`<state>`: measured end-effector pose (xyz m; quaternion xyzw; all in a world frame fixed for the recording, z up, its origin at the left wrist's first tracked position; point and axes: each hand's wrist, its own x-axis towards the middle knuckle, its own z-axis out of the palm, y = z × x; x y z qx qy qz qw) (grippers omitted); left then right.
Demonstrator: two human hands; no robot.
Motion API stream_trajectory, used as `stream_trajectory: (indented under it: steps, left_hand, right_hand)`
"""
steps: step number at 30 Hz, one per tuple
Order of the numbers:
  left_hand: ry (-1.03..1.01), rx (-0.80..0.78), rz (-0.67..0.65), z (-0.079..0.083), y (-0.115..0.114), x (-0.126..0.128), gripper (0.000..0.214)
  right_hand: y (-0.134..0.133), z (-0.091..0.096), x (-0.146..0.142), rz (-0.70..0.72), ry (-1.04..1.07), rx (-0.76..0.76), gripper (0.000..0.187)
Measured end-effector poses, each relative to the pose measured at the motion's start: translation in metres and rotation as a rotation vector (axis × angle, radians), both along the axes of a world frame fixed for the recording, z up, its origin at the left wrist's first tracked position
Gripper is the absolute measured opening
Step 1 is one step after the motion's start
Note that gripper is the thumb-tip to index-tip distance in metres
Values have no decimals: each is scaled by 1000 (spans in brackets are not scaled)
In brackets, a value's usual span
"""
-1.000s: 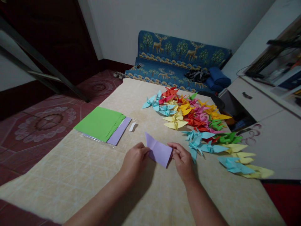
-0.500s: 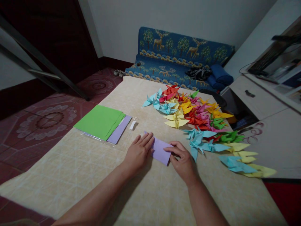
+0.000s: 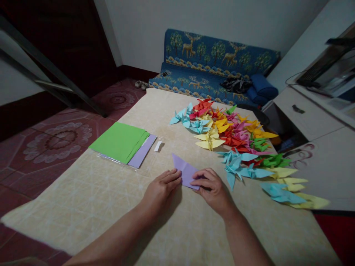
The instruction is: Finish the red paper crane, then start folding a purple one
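A folded sheet of purple origami paper (image 3: 186,172) lies on the cloth-covered table between my hands, a pointed corner sticking up at its far left. My left hand (image 3: 164,185) holds its left edge with the fingers together; the thumb is hidden. On the other side, my right hand (image 3: 213,187) pinches the right edge between thumb and curled fingers. Beyond my left hand lies a stack of green paper (image 3: 118,142) on a clear wrapper, with purple sheets (image 3: 142,151) showing beneath. Beside it is a small white slip (image 3: 158,146).
Many folded paper cranes (image 3: 235,136) in several colours spread over the right side of the table (image 3: 83,199). A blue patterned sofa (image 3: 205,70) stands behind, a white cabinet (image 3: 318,122) on the right, and a metal ladder-like frame (image 3: 52,85) on the left.
My left hand has slid back toward me from lying flat over the paper to its left edge. The paper has turned, and its upper left corner now shows. My right hand still grips it.
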<state>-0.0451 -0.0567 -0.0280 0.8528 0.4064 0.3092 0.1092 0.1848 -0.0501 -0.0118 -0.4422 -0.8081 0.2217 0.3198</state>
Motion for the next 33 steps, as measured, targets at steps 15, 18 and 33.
stream_trajectory:
  steps: [15, 18, 33]
  left_hand:
    - [-177, -114, 174, 11, 6, 6, 15]
    - [-159, -129, 214, 11, 6, 7, 13]
    - [-71, -146, 294, 14, 9, 13, 9]
  right_hand:
    - [30, 0, -25, -332, 56, -184, 13]
    - [33, 1, -29, -358, 36, -174, 12]
    - [38, -12, -40, -493, 100, -147, 4]
